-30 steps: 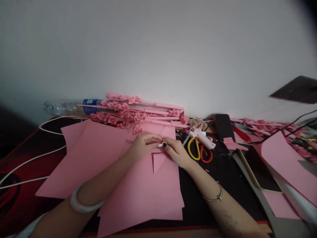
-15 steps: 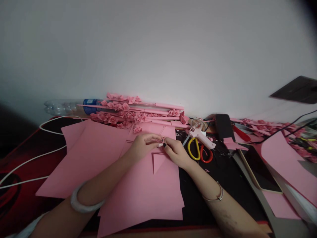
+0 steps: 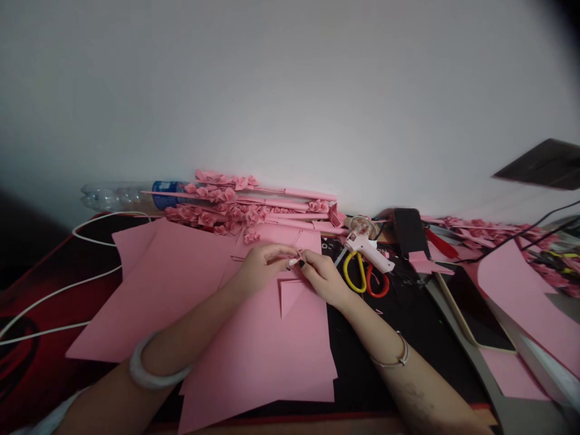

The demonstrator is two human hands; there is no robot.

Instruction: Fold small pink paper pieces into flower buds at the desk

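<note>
My left hand [image 3: 267,263] and my right hand [image 3: 321,273] meet fingertip to fingertip above the pink paper sheets [image 3: 267,356]. Both pinch a small piece of pink paper [image 3: 298,256], mostly hidden by the fingers. Its exact shape cannot be made out. Just below the right hand, a folded pink paper piece [image 3: 290,295] lies on the sheets. A small pink paper flower [image 3: 252,236] rests beyond my left hand. Scissors with one yellow and one red handle [image 3: 354,273] lie to the right of my right hand, partly under a white glue gun [image 3: 369,251].
Pink paper flower stems [image 3: 235,208] and a clear plastic bottle [image 3: 120,196] lie along the wall. On the right are a phone [image 3: 410,232], a tablet-like device [image 3: 480,311] and a curved pink sheet [image 3: 525,302]. A white cable [image 3: 54,287] loops at the left.
The fingertips have shifted slightly around the small pink paper piece, the left thumb moving a little. Arms and everything else stay in place.
</note>
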